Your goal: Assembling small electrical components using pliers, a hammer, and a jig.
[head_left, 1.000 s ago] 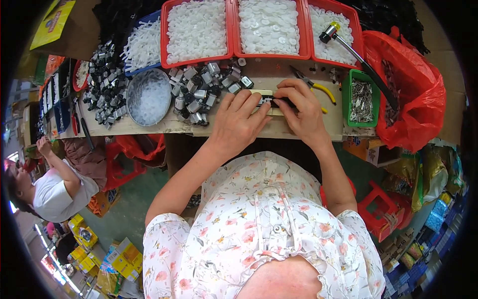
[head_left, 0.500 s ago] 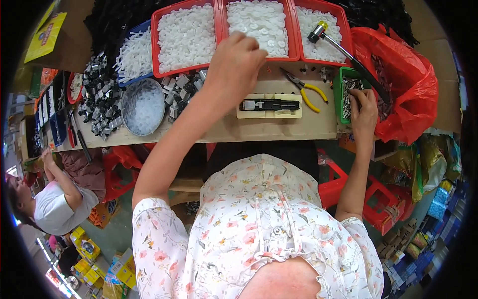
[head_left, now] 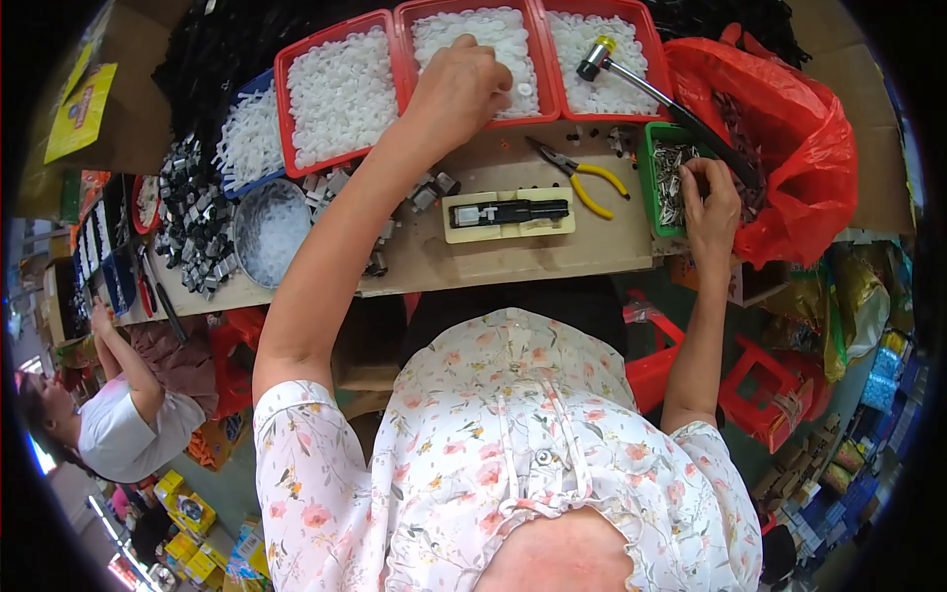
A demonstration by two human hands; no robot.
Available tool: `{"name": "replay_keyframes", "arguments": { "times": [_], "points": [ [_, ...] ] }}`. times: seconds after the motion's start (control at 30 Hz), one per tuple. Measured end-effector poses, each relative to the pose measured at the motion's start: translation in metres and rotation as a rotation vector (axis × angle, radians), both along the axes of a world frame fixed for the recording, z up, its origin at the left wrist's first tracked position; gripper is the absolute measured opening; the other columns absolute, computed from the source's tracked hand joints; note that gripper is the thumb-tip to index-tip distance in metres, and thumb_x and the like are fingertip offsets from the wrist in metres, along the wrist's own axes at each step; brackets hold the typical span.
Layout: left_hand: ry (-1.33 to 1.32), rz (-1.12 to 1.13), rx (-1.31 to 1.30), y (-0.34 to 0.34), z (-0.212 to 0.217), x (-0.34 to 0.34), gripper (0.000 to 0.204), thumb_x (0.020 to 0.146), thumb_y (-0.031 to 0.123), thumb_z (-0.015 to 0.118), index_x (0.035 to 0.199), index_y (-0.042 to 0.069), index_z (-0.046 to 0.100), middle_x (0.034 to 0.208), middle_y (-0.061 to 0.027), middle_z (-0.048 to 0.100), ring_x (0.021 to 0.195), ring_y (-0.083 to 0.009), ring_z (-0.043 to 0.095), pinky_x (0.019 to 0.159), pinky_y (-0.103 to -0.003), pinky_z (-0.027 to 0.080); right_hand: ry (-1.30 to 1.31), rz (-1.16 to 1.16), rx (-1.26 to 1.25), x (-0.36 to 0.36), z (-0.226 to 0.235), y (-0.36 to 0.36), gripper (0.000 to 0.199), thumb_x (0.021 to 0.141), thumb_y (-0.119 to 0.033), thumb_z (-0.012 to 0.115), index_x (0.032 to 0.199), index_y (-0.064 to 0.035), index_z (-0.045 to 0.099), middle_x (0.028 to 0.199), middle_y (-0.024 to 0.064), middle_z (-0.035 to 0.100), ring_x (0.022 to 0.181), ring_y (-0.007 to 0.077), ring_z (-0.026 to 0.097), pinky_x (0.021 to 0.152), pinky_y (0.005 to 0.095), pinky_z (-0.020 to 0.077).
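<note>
My left hand [head_left: 457, 91] is over the middle red tray [head_left: 554, 99] of small white plastic discs [head_left: 508, 39]. Its fingers are curled together, and whatever is between them is hidden. My right hand [head_left: 714, 205] is at the right side of a green tray [head_left: 653, 209] of small metal pins [head_left: 672, 158]. The thumb and fingers bend inward there, and anything they pinch is too small to make out. Between my hands, a cream-coloured holder [head_left: 508, 231] lies on the table with a black and silver part [head_left: 513, 211] in it.
Yellow-handled pliers [head_left: 597, 187] lie behind the holder. A hammer [head_left: 641, 84] rests across the right red tray and a red plastic bag [head_left: 804, 168]. To the left are a round metal bowl [head_left: 240, 242] and piled black-and-silver parts [head_left: 192, 232]. Another person [head_left: 123, 419] sits far left.
The whole view has shifted slightly, moving the table things leftward. My left hand stays over the middle red tray. My right fingers have drawn back toward the green tray's right edge.
</note>
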State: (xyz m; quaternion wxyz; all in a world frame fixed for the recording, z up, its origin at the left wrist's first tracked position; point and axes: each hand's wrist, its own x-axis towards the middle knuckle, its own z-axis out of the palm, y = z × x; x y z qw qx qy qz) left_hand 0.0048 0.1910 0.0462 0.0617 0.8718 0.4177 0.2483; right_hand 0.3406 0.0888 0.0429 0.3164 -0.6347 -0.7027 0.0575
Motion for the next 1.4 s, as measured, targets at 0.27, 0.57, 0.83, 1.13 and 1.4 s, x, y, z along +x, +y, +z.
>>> {"name": "replay_keyframes", "arguments": {
  "times": [0.27,0.57,0.83,1.13,1.4],
  "points": [
    [-0.13,0.041,-0.015,-0.01,0.008,-0.001,0.01,0.073,0.007,0.075,0.08,0.002,0.069,0.083,-0.0135,0.065,0.091,-0.0355,0.058,0.08,-0.044,0.05,-0.029,0.007,0.009,0.0,0.002,-0.003,0.011,0.092,-0.008,0.067,0.095,0.0016,0.063,0.086,0.0164,0.061,0.078,0.0338,0.063,0.069,0.0398,0.0477],
    [-1.154,0.196,-1.037,-0.079,0.033,0.014,0.013,0.092,0.012,0.071,0.095,-0.001,0.068,0.088,-0.0089,0.074,0.077,-0.011,0.067,0.068,-0.025,0.05,0.707,0.253,-0.109,-0.097,0.034,-0.015,0.005,0.098,-0.003,0.061,0.098,0.0016,0.06,0.098,0.0045,0.067,0.087,0.0119,0.063,0.081,0.0257,0.0503],
    [-1.387,0.195,-1.132,-0.111,0.027,0.018,0.015,0.088,0.013,0.075,0.094,0.001,0.068,0.083,-0.0059,0.072,0.076,-0.0102,0.07,0.065,-0.021,0.049,0.501,0.434,0.092,-0.143,0.037,-0.015,0.007,0.092,0.002,0.065,0.096,0.0009,0.059,0.098,0.0124,0.068,0.089,0.018,0.065,0.08,0.0292,0.0516],
    [-1.322,0.185,-1.022,-0.119,0.027,0.02,0.014,0.089,0.01,0.074,0.096,-0.001,0.068,0.083,-0.0034,0.071,0.076,-0.0056,0.065,0.066,-0.02,0.049,0.194,0.503,0.306,-0.143,0.03,-0.015,0.018,0.083,0.007,0.071,0.097,0.0009,0.061,0.1,0.0131,0.068,0.089,0.026,0.066,0.077,0.0338,0.0528],
    [-1.018,0.127,-0.569,-0.13,0.013,0.027,0.01,0.091,0.001,0.071,0.099,-0.003,0.068,0.091,-0.0028,0.07,0.082,-0.0062,0.063,0.071,-0.021,0.05,0.437,0.495,0.188,-0.134,0.018,-0.02,0.019,0.082,0.007,0.073,0.098,0.0009,0.066,0.102,0.0123,0.068,0.092,0.0233,0.066,0.078,0.0315,0.0527]
  ]
}}
